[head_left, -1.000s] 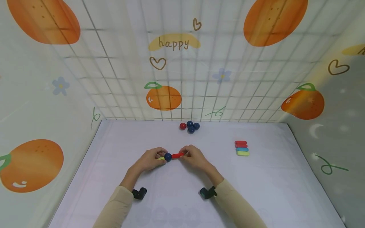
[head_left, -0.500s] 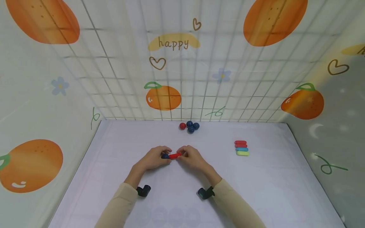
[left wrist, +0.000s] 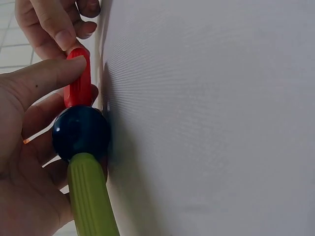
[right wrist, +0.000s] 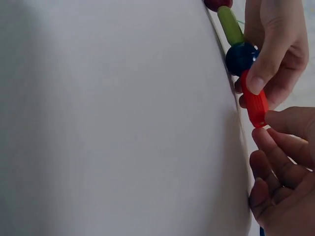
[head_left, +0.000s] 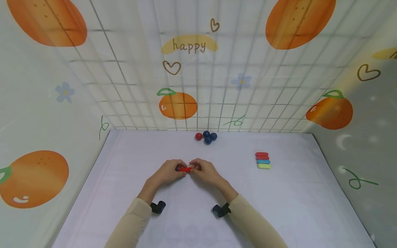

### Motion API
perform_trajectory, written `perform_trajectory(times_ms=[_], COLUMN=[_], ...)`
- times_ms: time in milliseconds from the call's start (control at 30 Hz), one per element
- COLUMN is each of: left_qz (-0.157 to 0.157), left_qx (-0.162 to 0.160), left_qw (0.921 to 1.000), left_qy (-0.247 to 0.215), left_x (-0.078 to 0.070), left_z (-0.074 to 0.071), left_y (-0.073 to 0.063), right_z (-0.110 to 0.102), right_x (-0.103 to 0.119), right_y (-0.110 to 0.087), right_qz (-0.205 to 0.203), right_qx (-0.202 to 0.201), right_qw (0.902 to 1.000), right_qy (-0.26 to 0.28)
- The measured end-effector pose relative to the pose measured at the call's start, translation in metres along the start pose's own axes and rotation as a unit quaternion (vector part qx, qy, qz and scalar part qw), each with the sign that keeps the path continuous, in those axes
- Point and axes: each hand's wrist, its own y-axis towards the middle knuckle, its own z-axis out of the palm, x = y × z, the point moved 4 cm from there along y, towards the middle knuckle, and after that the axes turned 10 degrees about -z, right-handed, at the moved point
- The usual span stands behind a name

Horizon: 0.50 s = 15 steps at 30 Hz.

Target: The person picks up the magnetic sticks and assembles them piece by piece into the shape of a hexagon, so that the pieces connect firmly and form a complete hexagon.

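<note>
A chain of magnetic building pieces lies between both hands: a red rod (left wrist: pixel 78 81), a dark blue ball (left wrist: pixel 81 132) and a yellow-green rod (left wrist: pixel 91 196). In the right wrist view a dark red ball (right wrist: pixel 218 4) sits at the far end of the yellow-green rod. My left hand (head_left: pixel 167 172) grips the red rod, thumb on top, with the blue ball inside its palm. Thumb and forefinger of my right hand (head_left: pixel 206 171) pinch the rod's free end. In the head view, the left fingers hide most of the chain.
Near the back edge of the white table (head_left: pixel 139 144) sit a red ball (head_left: pixel 199 136) and several blue balls (head_left: pixel 208 140). To the right lie two red rods (head_left: pixel 262 158), a blue rod (head_left: pixel 263 162) and a yellow-green rod (head_left: pixel 264 166), side by side.
The left hand has slid right along the chain, past the blue ball onto the red rod. The right hand has come slightly left, so the hands are closer together.
</note>
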Motion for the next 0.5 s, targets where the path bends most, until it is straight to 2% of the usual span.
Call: perform_trajectory(times_ms=[267,500], left_qz=[-0.002,-0.01], left_qx=[0.005,0.011], left_qw=[1.0,0.9999], left_qy=[-0.007,-0.008], left_x=[0.001,0.003], left_z=[-0.002,-0.001], left_y=[-0.001,-0.002], right_z=[-0.004,-0.023], right_x=[-0.006,-0.015], right_y=[-0.001,-0.002], right_qz=[0.015,0.049], right_qx=[0.006,-0.026], right_qw=[0.9999,0.9985], right_qy=[0.003,0.003])
